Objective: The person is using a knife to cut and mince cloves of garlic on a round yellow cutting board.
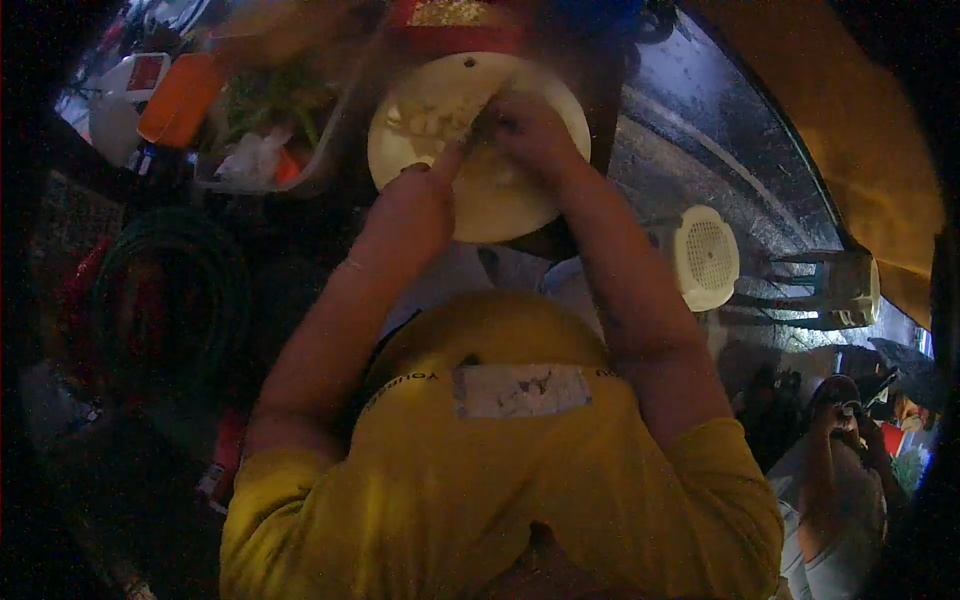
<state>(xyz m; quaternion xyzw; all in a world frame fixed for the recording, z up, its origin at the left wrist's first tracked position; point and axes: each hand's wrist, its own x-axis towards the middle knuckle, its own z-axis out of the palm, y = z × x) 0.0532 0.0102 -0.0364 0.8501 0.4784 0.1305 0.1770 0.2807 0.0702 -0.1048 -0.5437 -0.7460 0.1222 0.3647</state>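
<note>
A round white cutting board (510, 214) with a small hole near its far edge lies before me. Pale chopped food pieces (412, 124) are scattered on its left half. My right hand (529, 131) is closed over the board, around what looks like a knife (474, 135); its handle is hidden in my fist. The dark, blurred blade slants down to the left. My left hand (416, 202) is at the board's near left edge. One finger reaches up to the blade and seems to touch it; whether that hand grips anything is unclear.
Left of the board stands a clear plastic tub (319, 176) with leafy greens and a white bag. Beside it are an orange object (180, 101) and a white container (112, 131). A red container (457, 37) holds chopped pieces. Plastic stools (706, 259) and a person (832, 472) are on the right.
</note>
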